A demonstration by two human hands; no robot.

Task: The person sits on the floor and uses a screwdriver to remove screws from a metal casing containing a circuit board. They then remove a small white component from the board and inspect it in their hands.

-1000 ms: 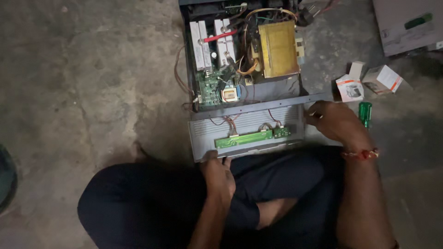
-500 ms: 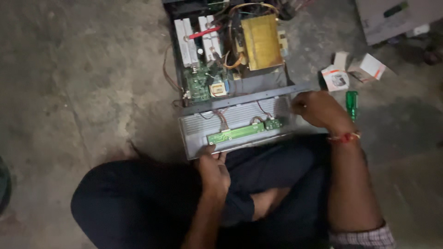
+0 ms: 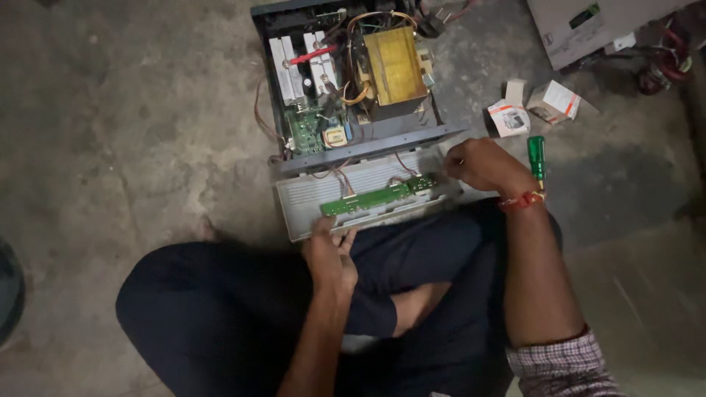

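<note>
The grey front panel lies face-down at centre frame, tipped off the open black chassis above it and resting partly on the person's lap. A narrow green circuit board runs along its inner face, and thin wires tie it back to the chassis.

The left hand holds the panel's near edge at lower centre, fingers curled over the lip. The right hand sits closed at the panel's right end; whether those fingers pinch a screw or just press the plastic I cannot tell.

My judgement of how to work here well: keep the left hand steadying the near edge so the panel does not rock, and let the right hand do the fine work at the corner. The wires look short — pulling the panel further toward the lap would strain them, so any movement should be small and toward the chassis, not away from it.

Room: the concrete floor spreads across the left half of the frame. To the right it is more crowded — a green-handled screwdriver lies just beside the right wrist, two small cartons sit above it, and a pale casing fills the upper right corner.
</note>
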